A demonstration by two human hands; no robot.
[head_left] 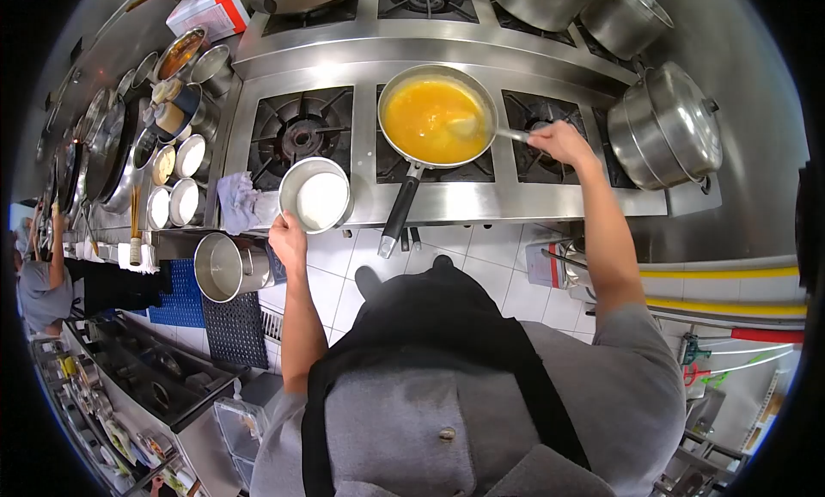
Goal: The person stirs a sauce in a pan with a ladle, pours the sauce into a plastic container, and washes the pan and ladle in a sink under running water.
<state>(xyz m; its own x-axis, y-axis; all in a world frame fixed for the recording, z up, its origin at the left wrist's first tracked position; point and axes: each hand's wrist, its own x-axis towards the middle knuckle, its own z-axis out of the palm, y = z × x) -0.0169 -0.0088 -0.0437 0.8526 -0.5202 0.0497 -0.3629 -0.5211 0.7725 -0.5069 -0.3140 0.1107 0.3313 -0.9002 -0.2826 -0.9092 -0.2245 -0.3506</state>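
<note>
A frying pan (402, 207) with a black handle sits over a middle burner and holds yellow-orange liquid (417, 123). My right hand (563, 145) is closed around the handle of a metal ladle (514, 135). The ladle's head dips into the liquid at the pan's right side and looks blurred. At the stove's front edge, left of the pan, my left hand (290, 239) grips the near rim of a round metal pot (342, 212). White contents (322, 199), whose kind I cannot make out, lie inside it. The pan's handle points toward me, with neither hand on it.
A bare burner (302, 138) and a folded cloth (238, 201) are on the left. A large lidded pot (666, 128) stands right. Containers of white and pale ingredients (184, 201) line the left counter, near an empty steel pot (219, 269). Another person (51, 286) works far left.
</note>
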